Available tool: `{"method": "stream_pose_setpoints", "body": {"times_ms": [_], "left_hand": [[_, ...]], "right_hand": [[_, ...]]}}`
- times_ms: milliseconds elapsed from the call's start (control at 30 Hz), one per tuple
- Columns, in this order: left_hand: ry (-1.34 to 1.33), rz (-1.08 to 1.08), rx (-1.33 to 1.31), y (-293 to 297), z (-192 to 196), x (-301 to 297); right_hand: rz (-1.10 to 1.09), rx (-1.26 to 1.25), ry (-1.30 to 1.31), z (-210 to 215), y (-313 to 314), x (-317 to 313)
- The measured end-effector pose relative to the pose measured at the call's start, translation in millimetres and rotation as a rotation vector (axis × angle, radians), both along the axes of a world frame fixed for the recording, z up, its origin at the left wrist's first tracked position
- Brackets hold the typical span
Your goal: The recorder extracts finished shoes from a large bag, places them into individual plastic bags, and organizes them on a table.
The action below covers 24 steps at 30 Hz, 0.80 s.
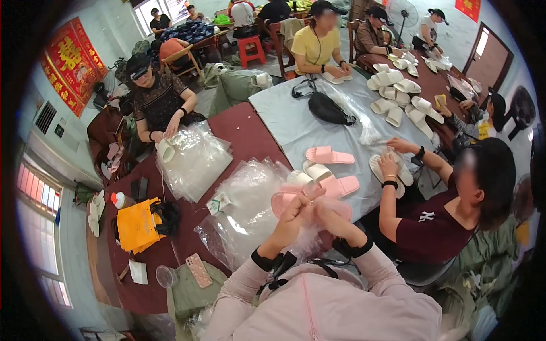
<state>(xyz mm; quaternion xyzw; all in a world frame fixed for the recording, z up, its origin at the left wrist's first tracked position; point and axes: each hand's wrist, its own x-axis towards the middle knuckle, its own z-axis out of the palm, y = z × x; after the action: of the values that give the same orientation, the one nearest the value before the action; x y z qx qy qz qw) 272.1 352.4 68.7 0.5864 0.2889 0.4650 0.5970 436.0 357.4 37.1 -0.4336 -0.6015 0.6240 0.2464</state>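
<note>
My left hand (292, 223) is closed at the near edge of a pink slipper (282, 199), its fingers wrapped in. Right beside it, my right hand (334, 220) is closed on a thin clear plastic bag (305, 241), which bunches around both hands. More pink shows through film behind the right hand; whether the slipper is inside the bag I cannot tell. Just beyond my hands lie loose pink slippers (331, 155) and cream slippers (317, 170). A spread of clear bags (244, 199) covers the table to the left of my hands.
Across the table a person handles a cream slipper (165, 150) over more bags (196, 159). At right, a co-worker in maroon touches white slippers (392, 165). A black waist bag (330, 108), a slipper pile (392, 88), an orange bag (136, 226) and a phone (198, 270) lie around.
</note>
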Motion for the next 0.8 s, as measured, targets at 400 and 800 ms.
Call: {"method": "stream_pose_setpoints", "body": {"times_ms": [400,800], "left_hand": [[-0.441,0.523,0.094,-12.9,54.7,-83.2],[-0.490,1.021,0.183,-160.2,39.6,-143.7]], "right_hand": [[0.251,0.825,-0.210,16.0,-0.9,-12.5],[0.409,1.280,-0.049,-7.8,-17.0,-97.0]]}}
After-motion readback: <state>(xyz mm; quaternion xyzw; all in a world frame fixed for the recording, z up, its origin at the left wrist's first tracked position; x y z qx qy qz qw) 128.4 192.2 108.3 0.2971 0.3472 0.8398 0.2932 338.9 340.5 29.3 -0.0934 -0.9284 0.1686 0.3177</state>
